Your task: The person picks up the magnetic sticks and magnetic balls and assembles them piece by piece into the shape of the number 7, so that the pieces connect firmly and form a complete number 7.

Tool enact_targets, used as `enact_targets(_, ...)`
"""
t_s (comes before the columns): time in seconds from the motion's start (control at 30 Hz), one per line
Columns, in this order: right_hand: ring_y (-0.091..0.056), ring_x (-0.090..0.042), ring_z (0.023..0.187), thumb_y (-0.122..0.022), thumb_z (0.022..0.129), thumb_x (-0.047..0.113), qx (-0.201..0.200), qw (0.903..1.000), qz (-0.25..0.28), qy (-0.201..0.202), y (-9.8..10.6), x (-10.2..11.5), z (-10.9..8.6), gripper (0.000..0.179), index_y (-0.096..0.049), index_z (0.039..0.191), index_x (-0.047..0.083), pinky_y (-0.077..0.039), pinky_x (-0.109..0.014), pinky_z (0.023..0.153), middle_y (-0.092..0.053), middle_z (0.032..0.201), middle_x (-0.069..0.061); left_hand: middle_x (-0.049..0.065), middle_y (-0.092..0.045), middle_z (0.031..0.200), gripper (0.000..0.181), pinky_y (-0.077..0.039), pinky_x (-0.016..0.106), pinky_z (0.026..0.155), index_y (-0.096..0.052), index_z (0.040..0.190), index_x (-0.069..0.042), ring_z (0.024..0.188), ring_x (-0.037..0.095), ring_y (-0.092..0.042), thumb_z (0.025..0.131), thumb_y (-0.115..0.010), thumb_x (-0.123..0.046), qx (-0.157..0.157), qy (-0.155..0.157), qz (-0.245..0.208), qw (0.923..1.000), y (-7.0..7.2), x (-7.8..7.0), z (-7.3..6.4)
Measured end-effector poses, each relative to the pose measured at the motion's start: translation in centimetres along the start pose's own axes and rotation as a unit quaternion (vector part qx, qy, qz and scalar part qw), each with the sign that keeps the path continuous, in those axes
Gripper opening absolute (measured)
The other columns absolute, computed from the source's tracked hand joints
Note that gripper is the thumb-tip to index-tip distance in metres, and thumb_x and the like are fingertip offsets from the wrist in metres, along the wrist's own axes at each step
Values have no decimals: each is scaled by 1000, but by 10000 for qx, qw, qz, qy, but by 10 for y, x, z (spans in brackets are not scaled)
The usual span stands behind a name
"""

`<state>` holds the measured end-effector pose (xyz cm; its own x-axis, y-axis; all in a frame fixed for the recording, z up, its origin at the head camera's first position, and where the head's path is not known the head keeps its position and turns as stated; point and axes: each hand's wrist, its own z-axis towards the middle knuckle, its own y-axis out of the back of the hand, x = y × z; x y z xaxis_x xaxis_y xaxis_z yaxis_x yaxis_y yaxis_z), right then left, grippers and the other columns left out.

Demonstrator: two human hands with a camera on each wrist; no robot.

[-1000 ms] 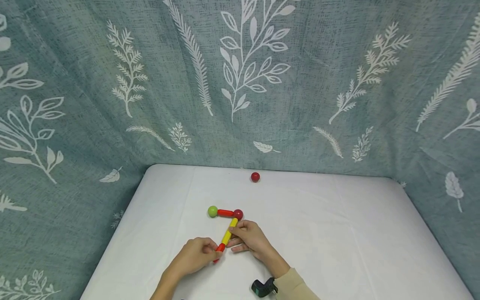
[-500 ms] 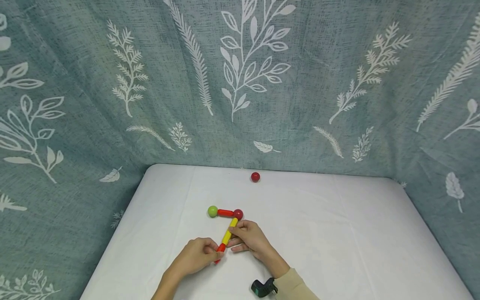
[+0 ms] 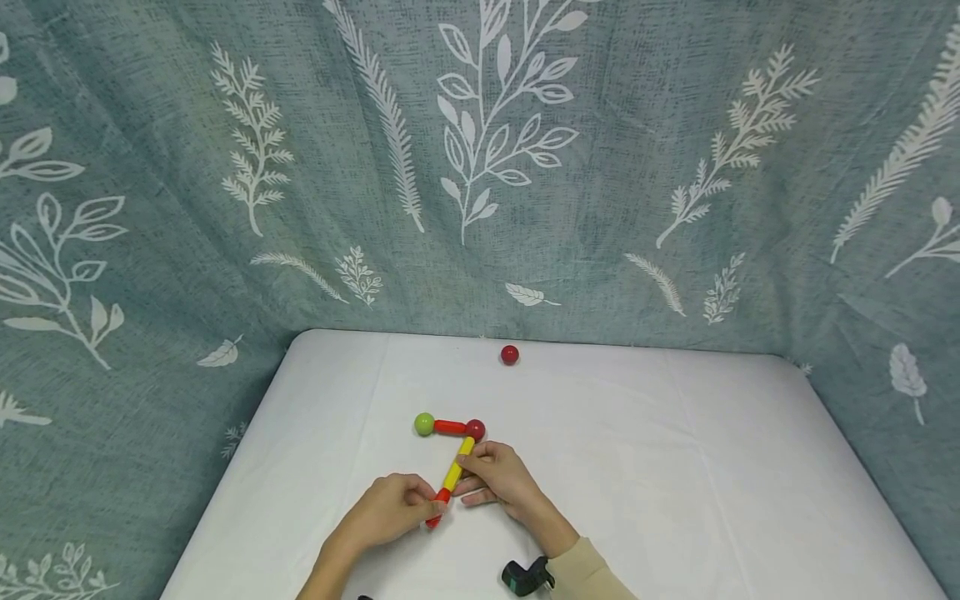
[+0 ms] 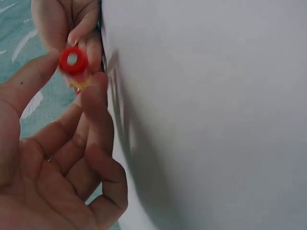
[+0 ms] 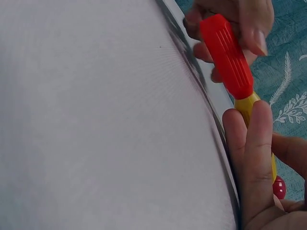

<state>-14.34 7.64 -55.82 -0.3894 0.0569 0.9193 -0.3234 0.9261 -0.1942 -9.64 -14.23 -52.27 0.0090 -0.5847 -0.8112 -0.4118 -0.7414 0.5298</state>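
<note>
My left hand (image 3: 393,512) pinches a short red ribbed rod (image 5: 227,55) between thumb and fingers. In the left wrist view its round end (image 4: 73,59) faces the camera, with a pale disc in the middle. The red rod's other end meets a yellow rod (image 3: 459,463). My right hand (image 3: 498,482) holds the yellow rod between thumb and fingers. At the yellow rod's far end sits a dark red ball (image 3: 475,430). A second red rod (image 3: 450,427) runs left from that ball to a green ball (image 3: 424,424).
Another red ball (image 3: 510,355) lies alone near the table's back edge. A black device (image 3: 527,576) is by the right wrist, at the sleeve (image 3: 588,571). The white-covered table (image 3: 637,450) is backed by a green leaf-patterned cloth (image 3: 585,208).
Both hands stay almost in place on the rods. The lower end of the held red rod has turned slightly and shows a little more below the left thumb.
</note>
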Motion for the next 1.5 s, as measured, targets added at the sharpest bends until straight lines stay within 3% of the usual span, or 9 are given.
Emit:
enact_targets(0.17, -74, -29, 76, -68, 97, 21, -45, 10000, -26, -1, 5, 0, 1, 31, -55, 109, -6, -57, -35, 62, -71, 93, -20, -3, -67, 81, 27, -48, 35, 62, -72, 100, -12, 72, 14, -60, 91, -73, -37, -483, -115, 180, 9986, 22, -14, 28)
enact_targets(0.37, -73, -31, 78, -67, 98, 20, -27, 10000, 6, -24, 8, 2, -1, 32, -55, 109, -6, -57, -35, 62, -70, 93, -19, -4, -69, 93, 26, -54, 35, 70, -73, 109, -15, 85, 14, -66, 92, -74, -35, -982, -601, 342, 9928, 41, -38, 80)
enact_targets(0.63, -73, -30, 77, -69, 97, 20, -126, 9998, 67, -106, 7, 1, -1, 30, -56, 107, -5, -57, -35, 60, -70, 91, -19, -2, -68, 96, 32, -54, 35, 80, -72, 117, -9, 90, 18, -65, 93, -73, -31, -771, -1045, 707, 9890, 44, -62, 164)
enact_targets(0.87, -73, -31, 76, -69, 97, 19, -113, 9999, 51, -99, 3, -2, -3, 29, -56, 107, -5, -57, -35, 59, -71, 90, -20, 8, -65, 117, 38, -52, 38, 86, -66, 129, -10, 103, 23, -62, 96, -70, -30, -507, -1152, 941, 9876, 37, -70, 216)
enact_targets(1.0, -73, -32, 76, -69, 96, 18, -31, 9999, 146, -53, -2, -2, -3, 28, -55, 107, -5, -57, -35, 59, -70, 90, -21, 12, -61, 130, 40, -50, 42, 91, -63, 134, -8, 114, 29, -59, 96, -69, -23, -360, -1095, 831, 9899, 37, -73, 231)
enact_targets(1.1, -73, -32, 75, -69, 96, 16, -7, 9998, 210, -53, -4, -2, -4, 27, -55, 106, -4, -57, -35, 58, -70, 89, -22, 13, -57, 138, 44, -47, 45, 96, -61, 137, -7, 121, 32, -55, 96, -70, -20, -219, -1187, 1062, 9870, 35, -73, 238)
enact_targets(1.27, -73, -34, 76, -69, 96, 15, -26, 9997, 256, -31, -3, 0, -6, 26, -55, 105, -5, -57, -34, 57, -70, 88, -22, 14, -58, 135, 52, -44, 47, 99, -55, 142, -9, 123, 32, -52, 95, -71, -26, -22, -1243, 1604, 9792, 26, -75, 248)
enact_targets(1.5, -73, -35, 77, -69, 96, 14, -1, 9995, 301, 46, 1, 2, -6, 26, -55, 104, -5, -57, -34, 57, -70, 88, -23, 15, -57, 133, 52, -41, 50, 102, -56, 142, -12, 130, 34, -44, 96, -70, -30, -60, -879, 1896, 9779, 14, -83, 255)
